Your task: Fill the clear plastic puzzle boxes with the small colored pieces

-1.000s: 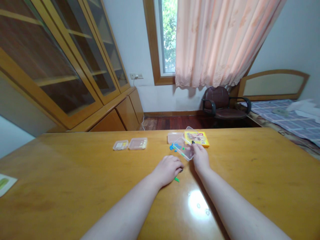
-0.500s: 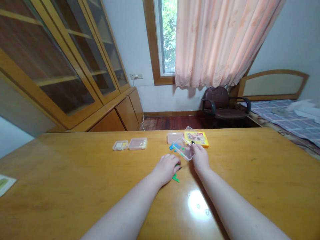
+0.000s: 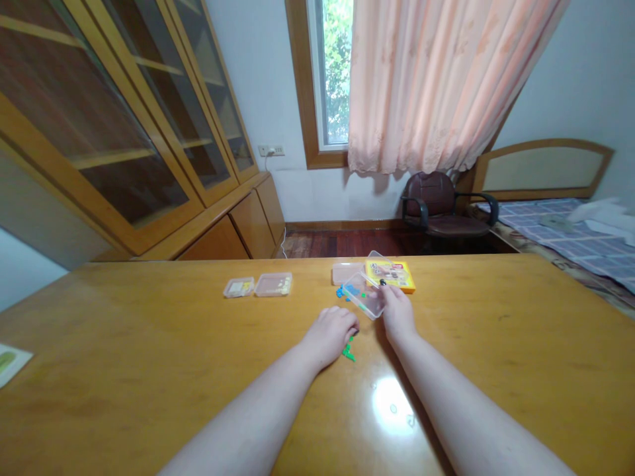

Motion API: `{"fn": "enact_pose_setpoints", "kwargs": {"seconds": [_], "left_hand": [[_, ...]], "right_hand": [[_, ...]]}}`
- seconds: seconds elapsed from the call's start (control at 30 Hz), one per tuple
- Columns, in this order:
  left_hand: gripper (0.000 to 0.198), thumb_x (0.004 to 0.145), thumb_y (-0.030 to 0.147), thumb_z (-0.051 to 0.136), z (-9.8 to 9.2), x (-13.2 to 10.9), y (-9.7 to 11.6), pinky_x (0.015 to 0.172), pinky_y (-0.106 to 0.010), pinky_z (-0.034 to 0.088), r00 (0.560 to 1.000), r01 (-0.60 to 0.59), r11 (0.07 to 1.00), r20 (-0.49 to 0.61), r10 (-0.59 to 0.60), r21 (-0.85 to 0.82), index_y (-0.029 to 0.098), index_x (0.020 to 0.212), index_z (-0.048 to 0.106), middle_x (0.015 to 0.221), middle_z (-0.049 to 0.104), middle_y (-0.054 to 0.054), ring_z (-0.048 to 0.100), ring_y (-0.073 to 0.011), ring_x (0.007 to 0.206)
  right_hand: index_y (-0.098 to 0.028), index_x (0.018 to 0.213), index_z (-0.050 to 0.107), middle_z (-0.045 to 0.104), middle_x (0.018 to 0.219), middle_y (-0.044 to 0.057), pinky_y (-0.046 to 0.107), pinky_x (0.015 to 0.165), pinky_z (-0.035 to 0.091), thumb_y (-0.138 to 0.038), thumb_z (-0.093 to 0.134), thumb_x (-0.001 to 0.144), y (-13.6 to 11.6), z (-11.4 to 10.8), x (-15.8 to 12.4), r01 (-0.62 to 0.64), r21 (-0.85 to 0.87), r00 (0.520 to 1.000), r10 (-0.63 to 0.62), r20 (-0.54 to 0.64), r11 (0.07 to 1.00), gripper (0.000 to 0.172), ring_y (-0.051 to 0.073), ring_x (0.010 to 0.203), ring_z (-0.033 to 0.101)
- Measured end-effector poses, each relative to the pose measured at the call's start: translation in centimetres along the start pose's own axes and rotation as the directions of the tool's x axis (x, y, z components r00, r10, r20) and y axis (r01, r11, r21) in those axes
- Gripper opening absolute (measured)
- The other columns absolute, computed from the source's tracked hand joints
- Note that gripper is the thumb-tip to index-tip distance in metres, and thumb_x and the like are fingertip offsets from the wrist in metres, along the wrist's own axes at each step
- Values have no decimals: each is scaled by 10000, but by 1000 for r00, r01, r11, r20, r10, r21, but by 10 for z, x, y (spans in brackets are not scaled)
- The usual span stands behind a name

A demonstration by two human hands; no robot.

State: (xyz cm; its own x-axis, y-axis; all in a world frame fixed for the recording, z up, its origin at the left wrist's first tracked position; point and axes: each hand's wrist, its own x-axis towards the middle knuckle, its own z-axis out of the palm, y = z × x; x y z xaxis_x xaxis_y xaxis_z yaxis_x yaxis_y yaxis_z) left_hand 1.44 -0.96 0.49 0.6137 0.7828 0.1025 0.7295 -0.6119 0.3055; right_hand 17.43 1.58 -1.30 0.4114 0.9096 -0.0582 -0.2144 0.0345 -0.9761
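My right hand (image 3: 398,313) holds a clear plastic box (image 3: 373,307) by its right side, tilted above the table, and small green pieces show inside it. Beyond and partly through the box I see small blue pieces (image 3: 340,291) on the table. My left hand (image 3: 332,332) rests low over the table to the left of the box, its fingers curled and closed with the thumb against them. Whatever they pinch is hidden. Just under its fingertips lie loose green plastic pieces (image 3: 349,352).
Behind the held box are another clear box (image 3: 346,273) and a yellow printed box (image 3: 403,277). Further left sit two clear cases (image 3: 270,285) (image 3: 239,288) with pale pieces in them. A paper sheet (image 3: 14,365) lies at the table's left edge. An office chair (image 3: 441,211) stands beyond the table.
My left fingertips and thumb have drawn together over the green pieces. The right hand and its box have hardly moved.
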Motion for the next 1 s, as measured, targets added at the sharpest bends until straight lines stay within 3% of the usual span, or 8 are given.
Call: {"fn": "enact_pose_setpoints", "kwargs": {"seconds": [0.2,1.0], "left_hand": [[132,830,285,489,-2,-1,3,757,-293,386,1000,20,1000,-15,-20,12,189,831,579,850,599,-35,518,-168,824],[66,782,211,528,-2,0,3,749,-277,382,998,52,997,-22,-54,-54,198,816,583,833,615,-12,528,-156,806]], "right_hand": [[-183,602,555,605,569,-6,242,523,345,-379,538,695,-1,-1,-1,16,-31,1000,-15,15,999,218,127,517,460],[-181,604,558,607,562,9,246,468,309,-457,550,675,0,0,0,11,-44,1000,-11,4,999,285,122,470,417]]}}
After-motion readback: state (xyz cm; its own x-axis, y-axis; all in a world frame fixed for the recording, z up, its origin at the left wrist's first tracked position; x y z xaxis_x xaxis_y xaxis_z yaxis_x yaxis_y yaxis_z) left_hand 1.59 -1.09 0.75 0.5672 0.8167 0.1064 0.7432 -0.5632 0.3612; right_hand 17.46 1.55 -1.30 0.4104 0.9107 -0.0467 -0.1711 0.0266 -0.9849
